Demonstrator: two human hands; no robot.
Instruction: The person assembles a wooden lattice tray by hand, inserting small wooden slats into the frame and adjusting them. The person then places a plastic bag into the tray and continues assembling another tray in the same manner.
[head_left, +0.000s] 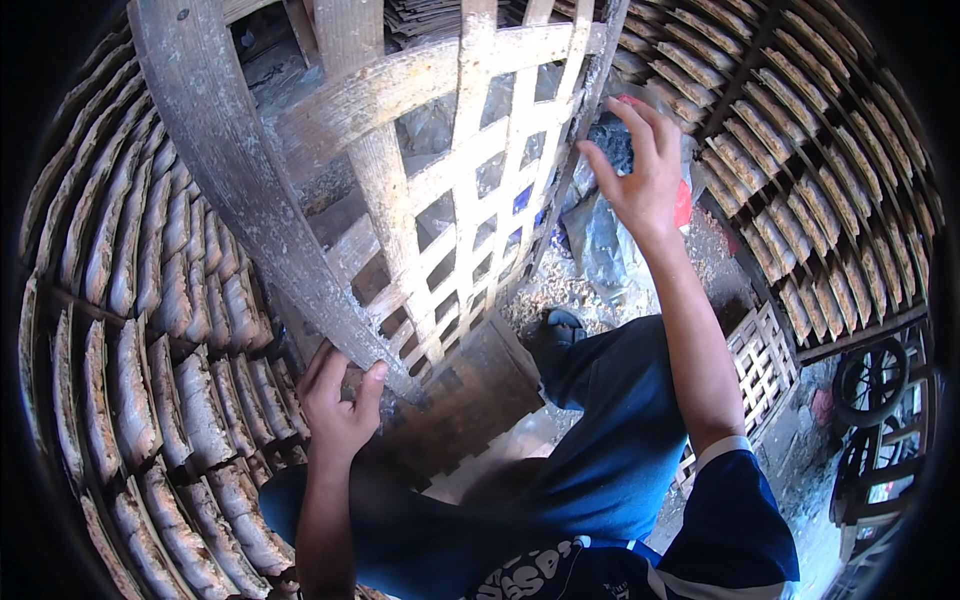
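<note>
Left hand point(338, 405) grips lattice rack point(470, 210); right hand point(640, 175) open.

Left hand point(338, 405) raised at lower centre-left, forearm rising straight from the bottom edge, fingers point(318, 372) curled and thumb pressed up in a closed grip. Right hand point(640, 172) lifted higher and further out, arm stretched nearly full, wrist slightly bent, palm turned away, fingers point(600, 165) spread and loosely open.

Crumpled grey-blue plastic bags point(600, 235) lie on the floor behind the lattice frame, a red bag point(682, 203) just beside them. No labels, signs or screens show.
</note>
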